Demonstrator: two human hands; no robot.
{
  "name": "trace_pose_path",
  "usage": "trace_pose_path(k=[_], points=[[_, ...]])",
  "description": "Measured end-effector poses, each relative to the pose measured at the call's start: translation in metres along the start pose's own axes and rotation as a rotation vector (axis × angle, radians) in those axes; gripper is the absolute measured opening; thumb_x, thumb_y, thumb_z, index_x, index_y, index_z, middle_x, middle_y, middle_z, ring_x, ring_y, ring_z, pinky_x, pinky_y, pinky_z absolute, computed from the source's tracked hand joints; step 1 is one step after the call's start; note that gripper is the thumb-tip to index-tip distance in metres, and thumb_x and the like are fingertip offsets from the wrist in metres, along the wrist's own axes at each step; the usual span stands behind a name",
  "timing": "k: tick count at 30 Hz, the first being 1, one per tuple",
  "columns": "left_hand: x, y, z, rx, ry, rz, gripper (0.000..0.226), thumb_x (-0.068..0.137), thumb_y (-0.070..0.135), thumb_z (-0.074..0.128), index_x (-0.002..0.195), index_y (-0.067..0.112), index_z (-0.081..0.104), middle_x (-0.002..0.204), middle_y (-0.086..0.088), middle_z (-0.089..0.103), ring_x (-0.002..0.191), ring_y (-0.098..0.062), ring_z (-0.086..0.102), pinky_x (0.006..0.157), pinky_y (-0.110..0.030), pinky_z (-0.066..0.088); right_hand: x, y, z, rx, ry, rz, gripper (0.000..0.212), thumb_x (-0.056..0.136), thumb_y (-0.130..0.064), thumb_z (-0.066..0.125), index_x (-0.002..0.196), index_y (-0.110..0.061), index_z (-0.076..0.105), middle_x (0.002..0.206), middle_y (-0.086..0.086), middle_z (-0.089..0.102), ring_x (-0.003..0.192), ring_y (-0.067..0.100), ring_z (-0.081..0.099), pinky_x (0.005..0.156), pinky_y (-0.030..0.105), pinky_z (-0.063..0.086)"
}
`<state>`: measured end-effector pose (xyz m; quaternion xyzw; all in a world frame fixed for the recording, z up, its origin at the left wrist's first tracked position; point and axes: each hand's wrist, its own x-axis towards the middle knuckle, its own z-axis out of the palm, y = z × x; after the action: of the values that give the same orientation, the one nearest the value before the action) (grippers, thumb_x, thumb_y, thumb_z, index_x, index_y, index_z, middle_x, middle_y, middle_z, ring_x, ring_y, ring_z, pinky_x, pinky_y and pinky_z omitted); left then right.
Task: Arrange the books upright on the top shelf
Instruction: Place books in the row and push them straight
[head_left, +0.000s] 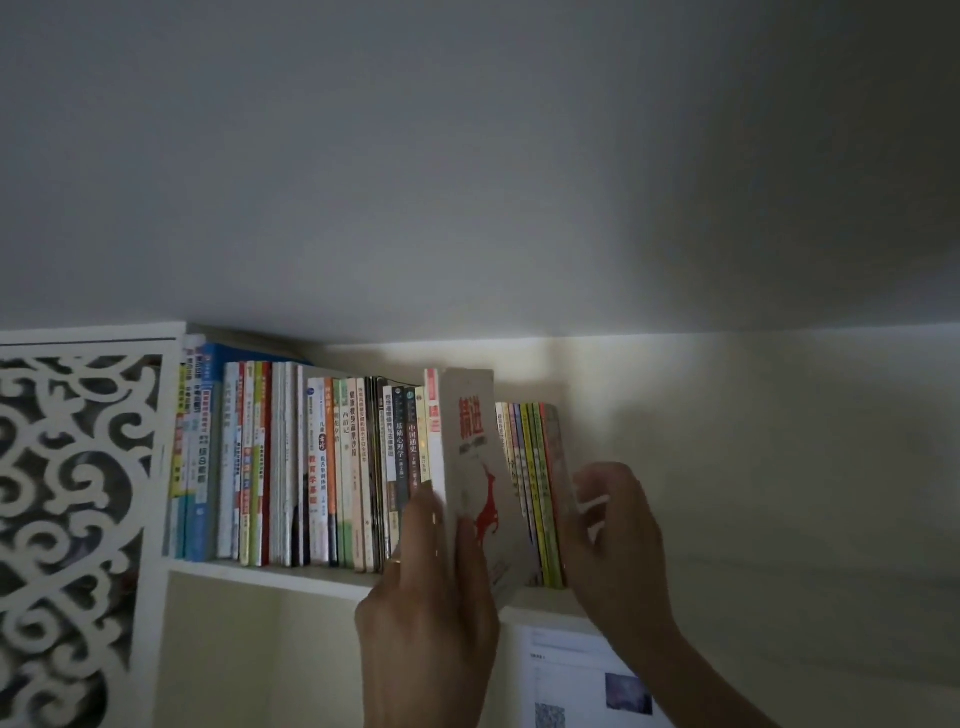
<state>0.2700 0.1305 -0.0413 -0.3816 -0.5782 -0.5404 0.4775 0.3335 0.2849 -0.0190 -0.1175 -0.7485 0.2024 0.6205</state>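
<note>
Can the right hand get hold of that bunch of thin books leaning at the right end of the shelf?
Probably yes. The right hand is already at the outer side of the thin books, with open wall beside it. The left hand is busy with the red-deer book.
</note>
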Motion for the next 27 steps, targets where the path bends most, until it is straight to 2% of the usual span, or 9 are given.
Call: trace_pose_path(k=[3,6,8,11,16,18,21,24,27], points=[[0.0,0.02,0.006,-0.056,0.05,0.131,0.032,0.096,0.026,0.059,0.125,0.012,0.06,0.103,0.002,0.068,0.078,-0.009,0.066,0.067,-0.005,0.043,-0.021,-0.051,-0.018,0.511,-0.242,0.017,0.028,0.092,-0.046,0.066,0.116,-0.033,0.063,0.105,-0.006,0.071,0.094,0.016,0.069,0.075,0.032,0.057],[0.007,0.031,0.018,-0.184,-0.079,0.14,0.039,0.099,0.035,0.05,0.135,0.021,0.05,0.114,0.007,0.064,0.091,-0.005,0.065,0.073,0.007,0.038,-0.027,-0.066,-0.032,0.54,-0.272,0.013,0.047,0.091,-0.054,0.056,0.135,-0.036,0.054,0.12,-0.011,0.069,0.108,0.01,0.068,0.087,0.031,0.057],[0.012,0.032,0.031,-0.222,-0.204,0.193,0.043,0.098,0.036,0.05,0.138,0.022,0.05,0.117,0.007,0.061,0.093,-0.007,0.067,0.076,0.004,0.042,-0.018,-0.058,-0.038,0.401,-0.195,0.029,0.043,0.097,-0.06,0.047,0.132,-0.034,0.052,0.116,-0.017,0.07,0.106,0.005,0.068,0.091,0.03,0.055],[0.014,0.02,0.056,-0.267,-0.465,0.291,0.058,0.095,0.039,0.053,0.15,0.024,0.044,0.139,0.009,0.054,0.115,-0.009,0.062,0.095,-0.024,0.056,-0.005,-0.038,-0.042,0.044,-0.074,0.045,0.048,0.1,-0.058,0.034,0.129,-0.025,0.052,0.109,-0.007,0.071,0.098,0.016,0.071,0.086,0.039,0.057],[-0.007,-0.018,0.082,0.006,-0.663,0.432,0.06,0.108,0.055,0.023,0.162,0.029,0.022,0.17,0.008,0.017,0.156,-0.009,0.014,0.125,-0.039,0.025,0.001,0.005,-0.033,-0.483,-0.022,0.052,0.047,0.103,-0.04,0.032,0.136,-0.014,0.055,0.106,0.006,0.072,0.089,0.026,0.072,0.078,0.04,0.058],[-0.017,-0.041,0.087,0.155,-0.633,0.47,0.057,0.11,0.039,0.016,0.163,0.019,0.019,0.172,0.0,0.007,0.158,-0.015,0.001,0.126,-0.042,0.02,0.0,0.013,-0.025,-0.284,-0.141,0.129,0.037,0.104,-0.043,0.034,0.125,-0.024,0.057,0.102,-0.001,0.072,0.085,0.018,0.07,0.078,0.032,0.056],[-0.02,-0.075,0.088,0.16,-0.615,0.469,0.065,0.101,0.024,0.044,0.162,0.011,0.023,0.17,-0.005,0.016,0.158,-0.021,0.011,0.12,-0.045,0.034,0.006,0.017,-0.015,-0.021,-0.397,0.247,0.028,0.103,-0.047,0.046,0.128,-0.04,0.056,0.118,-0.011,0.068,0.097,0.001,0.065,0.076,0.01,0.048],[-0.016,-0.091,0.089,0.197,-0.66,0.499,0.066,0.102,0.031,0.04,0.163,0.018,0.019,0.171,-0.003,0.013,0.158,-0.019,0.007,0.122,-0.044,0.032,0.014,0.025,-0.006,0.156,-0.541,0.35,0.043,0.097,-0.045,0.061,0.139,-0.049,0.05,0.128,-0.016,0.065,0.109,0.003,0.065,0.088,0.019,0.054],[-0.007,-0.097,0.093,0.247,-0.717,0.547,0.064,0.106,0.041,0.028,0.164,0.032,0.001,0.172,0.004,-0.002,0.158,-0.015,-0.009,0.127,-0.047,0.012,0.024,0.036,0.001,0.295,-0.55,0.406,0.039,0.098,-0.034,0.065,0.122,-0.061,0.05,0.122,-0.023,0.064,0.104,0.0,0.066,0.081,0.021,0.057]])
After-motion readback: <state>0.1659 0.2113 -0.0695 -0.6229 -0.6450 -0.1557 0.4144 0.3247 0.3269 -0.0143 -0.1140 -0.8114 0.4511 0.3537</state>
